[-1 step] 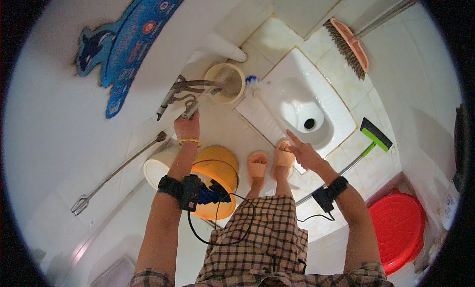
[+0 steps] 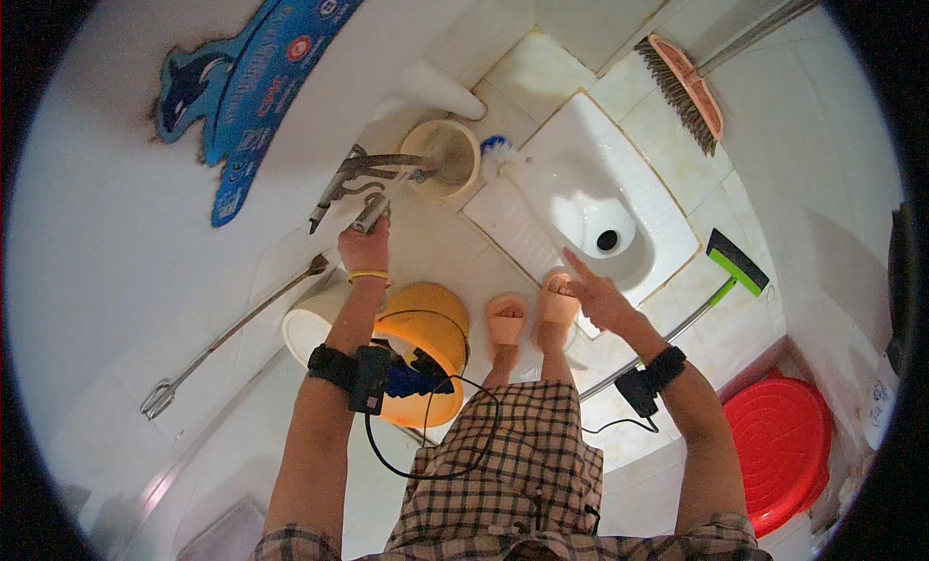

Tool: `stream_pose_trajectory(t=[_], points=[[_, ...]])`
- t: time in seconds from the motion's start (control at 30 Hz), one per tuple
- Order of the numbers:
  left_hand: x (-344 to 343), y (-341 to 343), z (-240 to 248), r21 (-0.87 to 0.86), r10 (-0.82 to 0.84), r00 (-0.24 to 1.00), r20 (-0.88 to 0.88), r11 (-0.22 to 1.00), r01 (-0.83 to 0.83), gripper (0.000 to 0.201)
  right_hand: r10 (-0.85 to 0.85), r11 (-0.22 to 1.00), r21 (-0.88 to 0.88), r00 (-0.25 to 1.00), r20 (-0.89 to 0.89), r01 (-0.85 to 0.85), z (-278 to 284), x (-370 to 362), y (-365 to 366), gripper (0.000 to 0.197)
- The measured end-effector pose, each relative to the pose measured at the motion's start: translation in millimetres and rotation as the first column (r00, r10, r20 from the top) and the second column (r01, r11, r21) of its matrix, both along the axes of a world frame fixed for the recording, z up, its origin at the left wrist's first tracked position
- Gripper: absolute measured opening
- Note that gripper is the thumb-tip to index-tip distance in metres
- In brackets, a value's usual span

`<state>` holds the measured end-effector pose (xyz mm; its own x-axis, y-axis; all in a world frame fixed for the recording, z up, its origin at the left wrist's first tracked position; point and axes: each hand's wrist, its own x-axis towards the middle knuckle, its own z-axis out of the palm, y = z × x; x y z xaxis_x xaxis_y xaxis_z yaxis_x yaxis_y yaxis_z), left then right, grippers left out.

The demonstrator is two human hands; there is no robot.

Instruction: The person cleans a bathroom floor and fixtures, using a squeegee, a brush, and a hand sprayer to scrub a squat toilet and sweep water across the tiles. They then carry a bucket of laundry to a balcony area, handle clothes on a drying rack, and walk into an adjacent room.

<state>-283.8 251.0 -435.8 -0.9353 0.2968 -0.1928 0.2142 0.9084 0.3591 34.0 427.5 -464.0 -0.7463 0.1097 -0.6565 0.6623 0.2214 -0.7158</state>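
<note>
Tiled washrm flr [image 2: 535,72], white squat pan [image 2: 644,169]. L hand [image 2: 366,249] clamped on grey sprayer [image 2: 372,212]; R hand [image 2: 606,304], well apart, gripping blue-white brush [image 2: 497,152].

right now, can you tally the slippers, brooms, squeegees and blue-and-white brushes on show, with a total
Peach slippers: 2
Pink-headed broom: 1
Green-and-black squeegee: 1
Blue-and-white brush: 1
Total: 5

2 hands [image 2: 605,304], 2 slippers [image 2: 506,328], 1 WC brush [image 2: 497,152], 1 squat WC [image 2: 581,164], 1 pink broom [image 2: 685,82]
</note>
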Motion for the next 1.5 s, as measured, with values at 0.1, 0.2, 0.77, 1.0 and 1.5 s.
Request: stream_pose_trajectory(t=[0.1,0.2,0.77,1.0,1.5], points=[[-10,-27,-2,0.139,0.017,0.999,0.032,0.990,-0.021,0.031,-0.064,0.998,-0.018,0.997,-0.040,0.064,-3,-27,11,0.050],[-11,-23,5,0.101,0.047,0.999,0.025,0.994,-0.049,0.032,-0.134,0.981,-0.125,0.984,0.115,0.148,-13,-73,16,0.043],[-22,-12,-32,-0.448,-0.091,0.982,0.162,0.880,0.156,0.043,0.101,0.987,0.099,0.974,0.205,-0.123,-61,-130,-47,0.053],[10,4,-7,-0.433,-0.200,0.965,0.168,0.865,0.255,0.039,0.455,0.610,0.638,0.867,0.205,-0.471,-98,-119,13,0.073],[-10,7,-7,-0.437,-0.232,0.972,0.032,0.871,0.223,0.036,-0.751,0.174,-0.638,0.520,0.407,0.751,-54,-163,-198,0.059]])
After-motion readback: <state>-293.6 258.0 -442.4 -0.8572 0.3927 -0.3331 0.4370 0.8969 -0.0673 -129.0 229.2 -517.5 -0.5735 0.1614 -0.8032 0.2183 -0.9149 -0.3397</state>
